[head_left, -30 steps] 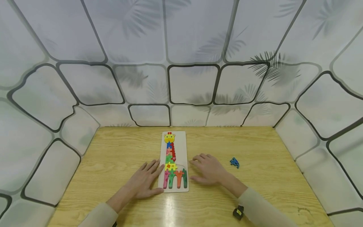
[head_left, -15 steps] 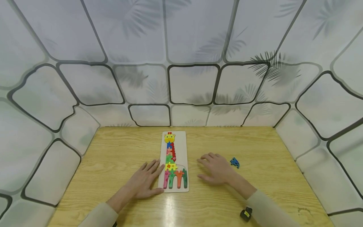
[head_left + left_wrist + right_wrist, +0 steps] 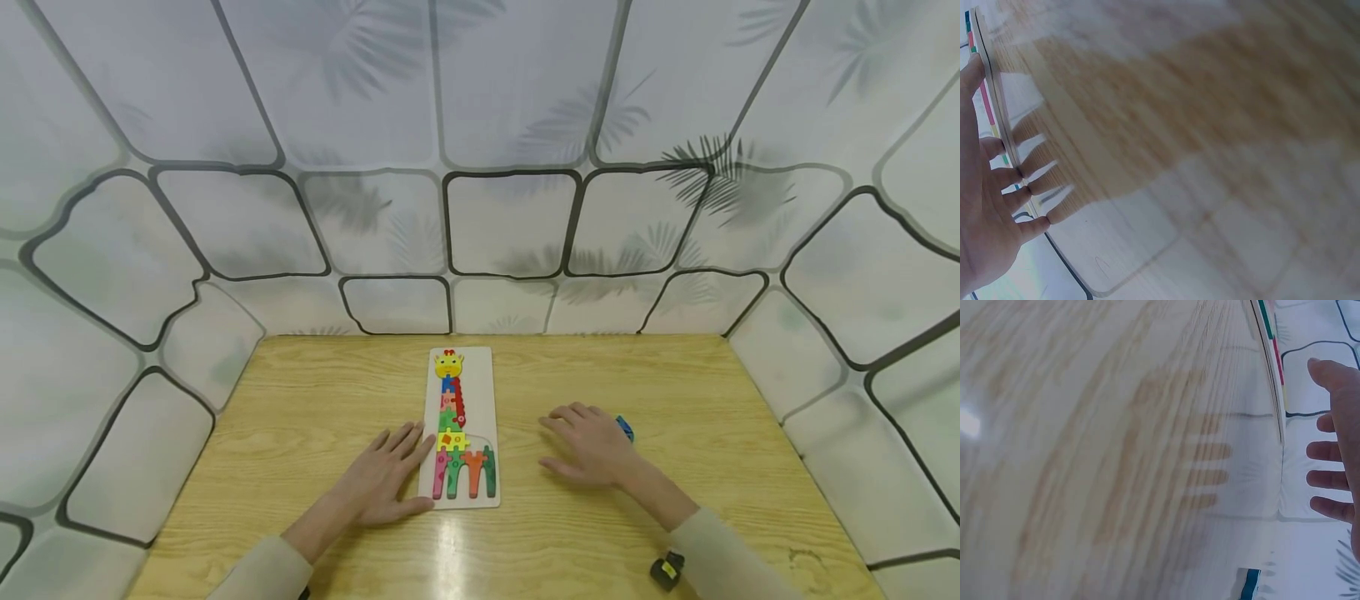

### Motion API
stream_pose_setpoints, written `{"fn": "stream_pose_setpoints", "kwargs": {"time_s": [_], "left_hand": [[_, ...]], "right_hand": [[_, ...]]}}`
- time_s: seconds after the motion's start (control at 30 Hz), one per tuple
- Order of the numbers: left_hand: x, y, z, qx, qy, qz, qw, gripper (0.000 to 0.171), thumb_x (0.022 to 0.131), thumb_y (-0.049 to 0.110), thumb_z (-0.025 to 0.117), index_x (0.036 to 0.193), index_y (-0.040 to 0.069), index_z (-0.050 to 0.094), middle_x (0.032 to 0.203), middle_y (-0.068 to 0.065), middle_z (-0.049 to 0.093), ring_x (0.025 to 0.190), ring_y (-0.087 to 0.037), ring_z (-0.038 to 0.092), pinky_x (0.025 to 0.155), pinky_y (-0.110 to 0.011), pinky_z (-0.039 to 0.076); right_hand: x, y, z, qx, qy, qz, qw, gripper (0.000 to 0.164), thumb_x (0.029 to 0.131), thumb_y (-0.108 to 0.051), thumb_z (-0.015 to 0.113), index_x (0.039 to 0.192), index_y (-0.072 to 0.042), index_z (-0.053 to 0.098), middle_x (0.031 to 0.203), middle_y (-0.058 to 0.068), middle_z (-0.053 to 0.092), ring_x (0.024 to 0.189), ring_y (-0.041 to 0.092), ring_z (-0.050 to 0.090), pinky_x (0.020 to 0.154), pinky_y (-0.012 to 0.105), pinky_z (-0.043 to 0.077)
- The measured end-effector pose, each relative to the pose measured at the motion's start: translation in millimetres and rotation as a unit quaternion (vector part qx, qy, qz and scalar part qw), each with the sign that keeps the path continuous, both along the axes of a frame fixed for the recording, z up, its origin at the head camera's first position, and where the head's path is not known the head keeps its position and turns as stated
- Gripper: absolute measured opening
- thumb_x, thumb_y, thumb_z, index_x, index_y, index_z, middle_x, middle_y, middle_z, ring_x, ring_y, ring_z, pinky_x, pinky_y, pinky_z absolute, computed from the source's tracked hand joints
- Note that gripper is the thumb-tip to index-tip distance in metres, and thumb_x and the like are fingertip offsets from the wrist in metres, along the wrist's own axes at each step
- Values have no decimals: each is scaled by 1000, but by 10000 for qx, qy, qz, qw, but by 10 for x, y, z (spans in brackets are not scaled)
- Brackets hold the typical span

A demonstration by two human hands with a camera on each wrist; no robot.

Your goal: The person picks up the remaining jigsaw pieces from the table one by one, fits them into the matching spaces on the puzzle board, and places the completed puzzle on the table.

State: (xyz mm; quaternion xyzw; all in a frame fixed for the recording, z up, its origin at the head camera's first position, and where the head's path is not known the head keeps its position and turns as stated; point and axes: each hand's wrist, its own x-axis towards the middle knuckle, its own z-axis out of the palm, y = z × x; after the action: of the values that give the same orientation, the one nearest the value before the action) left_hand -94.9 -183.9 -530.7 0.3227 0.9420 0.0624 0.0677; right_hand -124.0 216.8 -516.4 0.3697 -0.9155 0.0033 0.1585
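Observation:
On the table lies a pale puzzle board [image 3: 476,392] with a giraffe of coloured pieces, its yellow head [image 3: 448,364] at the far end and several legs at the near end. An outlined gap shows above the orange and dark green legs. My left hand [image 3: 382,482] rests at the board's left edge, fingers straight and touching it. To the right of the board, my right hand [image 3: 588,446] hovers above the table with fingers spread and holds nothing. A blue puzzle piece [image 3: 626,427] lies just beyond the right hand, which partly hides it; the right wrist view shows the piece [image 3: 1249,583] too.
The wooden table [image 3: 337,375] meets a patterned curtain [image 3: 510,225] at the back and on both sides. A black wrist device [image 3: 667,570] sits by the right sleeve [image 3: 720,550].
My right hand has moved rightward, away from the board and toward the blue puzzle piece, and now covers part of it. The left hand and the board have stayed put.

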Motion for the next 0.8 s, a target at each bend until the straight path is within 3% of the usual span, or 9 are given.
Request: {"fn": "stream_pose_setpoints", "kwargs": {"time_s": [0.2,0.43,0.8], "left_hand": [[2,-1,-6,8,-15,16,10000,96,97,77,48,166,13,34,172,-18,34,160,-40,34,128,-62,34],[2,-5,-19,-2,25,16,10000,96,97,78,48,166,13,35,172,-18,35,160,-39,35,128,-62,34],[-6,-9,-11,-7,46,-25,10000,95,97,77,48,166,13,34,172,-18,34,160,-39,35,128,-62,34]], "right_hand": [[12,74,48,33,158,-96,9998,61,90,-63,73,132,-19,72,121,1,75,108,22,71,86,43,64],[-1,199,9,-86,-77,-299,9995,61,90,-59,74,134,-17,71,124,4,74,111,24,70,90,44,63],[10,398,-40,-140,-32,-425,9990,61,88,-56,78,132,-15,72,122,7,74,109,27,70,87,46,64]]}}
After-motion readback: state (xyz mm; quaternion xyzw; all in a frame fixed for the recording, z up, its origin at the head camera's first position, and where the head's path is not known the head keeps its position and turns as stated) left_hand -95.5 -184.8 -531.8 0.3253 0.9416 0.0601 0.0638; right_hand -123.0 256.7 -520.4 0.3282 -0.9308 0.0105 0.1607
